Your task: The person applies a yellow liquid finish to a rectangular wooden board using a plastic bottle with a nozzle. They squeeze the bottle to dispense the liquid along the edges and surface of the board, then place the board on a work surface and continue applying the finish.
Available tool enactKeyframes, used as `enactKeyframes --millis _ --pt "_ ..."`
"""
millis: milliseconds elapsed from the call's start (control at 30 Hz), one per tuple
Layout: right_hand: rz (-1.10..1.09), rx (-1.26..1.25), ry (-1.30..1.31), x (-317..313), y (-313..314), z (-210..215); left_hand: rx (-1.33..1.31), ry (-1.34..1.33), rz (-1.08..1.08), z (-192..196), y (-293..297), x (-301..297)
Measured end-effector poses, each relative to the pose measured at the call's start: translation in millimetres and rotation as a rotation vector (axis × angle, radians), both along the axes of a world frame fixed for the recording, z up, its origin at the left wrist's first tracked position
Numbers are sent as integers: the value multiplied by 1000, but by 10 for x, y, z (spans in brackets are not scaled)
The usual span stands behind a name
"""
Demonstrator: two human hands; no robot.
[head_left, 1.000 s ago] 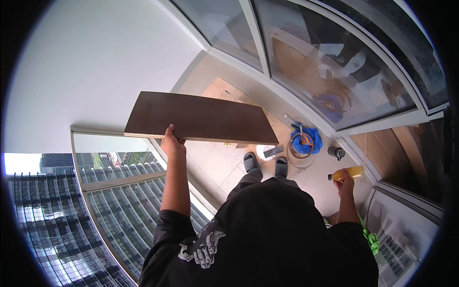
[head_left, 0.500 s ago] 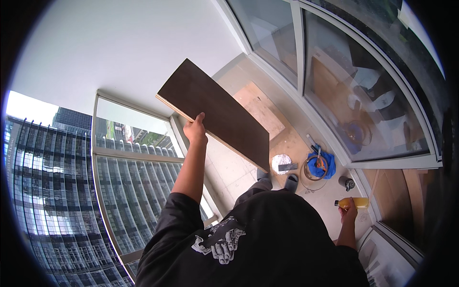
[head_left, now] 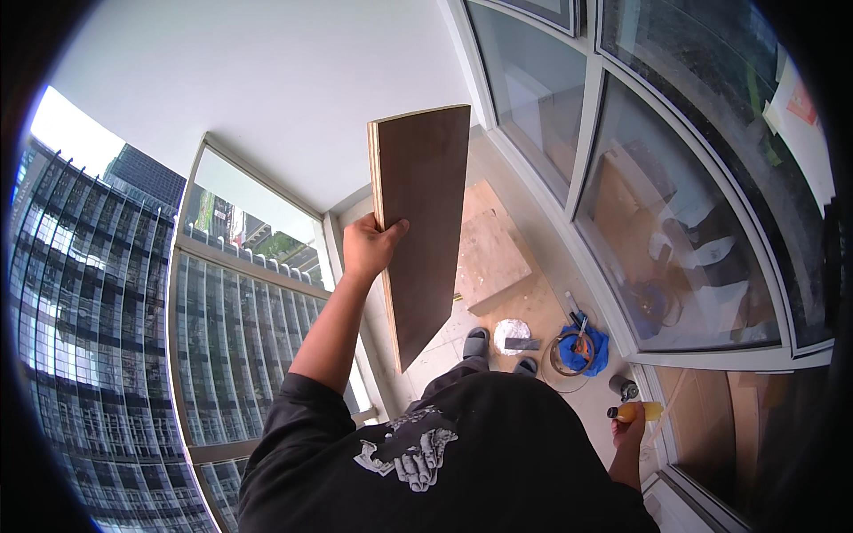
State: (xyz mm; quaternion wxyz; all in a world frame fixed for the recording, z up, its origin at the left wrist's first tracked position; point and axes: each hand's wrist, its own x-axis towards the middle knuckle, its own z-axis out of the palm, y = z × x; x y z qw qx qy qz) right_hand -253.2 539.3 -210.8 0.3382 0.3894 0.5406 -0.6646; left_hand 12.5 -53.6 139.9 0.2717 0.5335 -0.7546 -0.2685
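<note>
My left hand (head_left: 370, 247) grips a dark brown wooden board (head_left: 425, 213) by its left edge, thumb over the face and fingers hidden behind. The board is held up in front of me, its pale layered edge turned to the left. Low on the right, my right hand (head_left: 629, 429) is closed around a small bottle (head_left: 641, 412) of yellow liquid with a black cap. The bottle lies nearly level in the hand, its cap pointing left.
A large wooden panel (head_left: 494, 266) lies on the floor ahead. Near my feet are a white round object (head_left: 510, 335), a blue cloth (head_left: 597, 348) with tools and a coiled ring, and a dark canister (head_left: 624, 387). Railing glass (head_left: 249, 338) stands left, glazed windows (head_left: 680, 258) right.
The board has swung from a slant to nearly upright, with its lower end moving left. My right hand with the bottle has shifted slightly left and down in the view.
</note>
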Motion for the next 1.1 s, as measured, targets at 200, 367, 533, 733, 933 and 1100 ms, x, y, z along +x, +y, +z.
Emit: enactKeyframes --millis 200,367,533,733,933,1100 --pt "67 -45 -69 -150 -223 188 86 -167 -181 479 463 95" --pt "49 -159 -55 -286 -619 177 122 -198 -339 707 767 86" --pt "77 -314 40 -295 -1025 394 116 -223 -462 787 992 -12" --pt "95 -422 43 -285 -1147 431 50 -228 -561 461 1005 -224" --pt "80 -278 -25 -153 -937 357 88 -330 -505 -63 621 -417" --pt "-18 -161 -122 177 -560 266 90 -418 -492 -535 228 -580"
